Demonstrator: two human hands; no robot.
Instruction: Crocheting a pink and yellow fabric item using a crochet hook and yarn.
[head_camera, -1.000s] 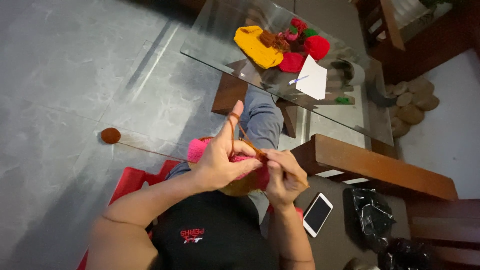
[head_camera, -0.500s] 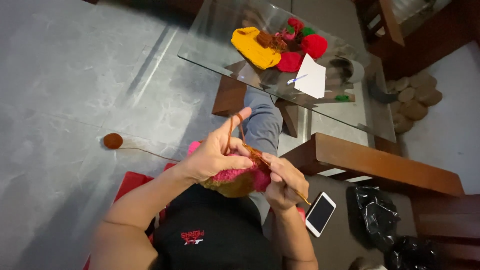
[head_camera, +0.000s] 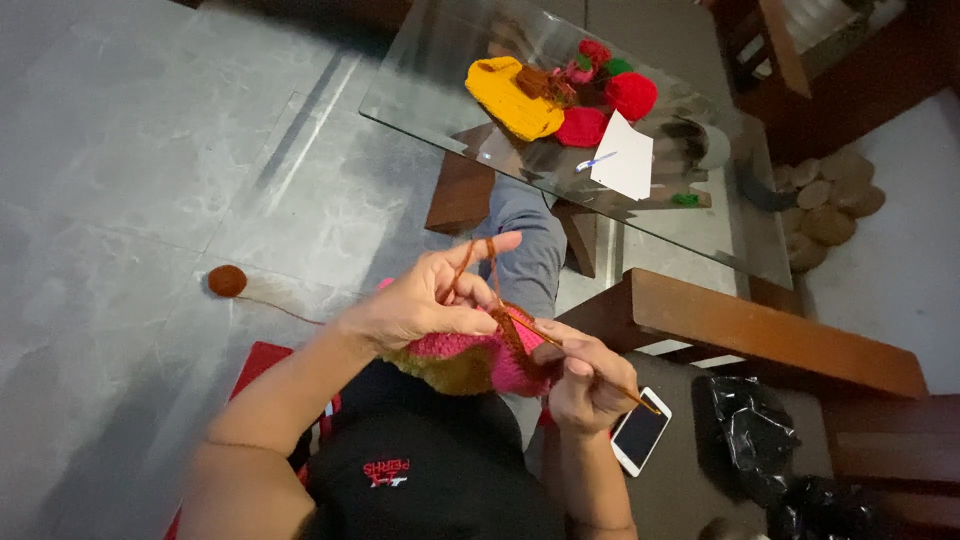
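- Your left hand (head_camera: 425, 300) pinches the pink crochet piece (head_camera: 470, 352) in your lap, brown yarn (head_camera: 478, 262) looped over the raised forefinger.
- Your right hand (head_camera: 585, 375) grips the crochet hook (head_camera: 590, 365), its tip in the piece.

A glass tabletop (head_camera: 440, 95) stands ahead on a dark wooden base. On it lies a yellow knitted piece (head_camera: 510, 95) with a small brown piece (head_camera: 533, 82) touching its upper edge. Just beside these sit a red ball of yarn (head_camera: 632, 95), a flat red knitted piece (head_camera: 582, 128) and a cluster of pink, red and green bits (head_camera: 592, 60). A white sheet of paper (head_camera: 625, 160) lies near the red pieces, with a pen (head_camera: 597, 161) at its left edge. The grey tiled floor (head_camera: 120, 150) carries a brown ball of yarn (head_camera: 227, 281), well apart from the tabletop. A phone (head_camera: 640, 431) lies on the dark seat (head_camera: 690, 470), with a black plastic bag (head_camera: 745, 430) near it.
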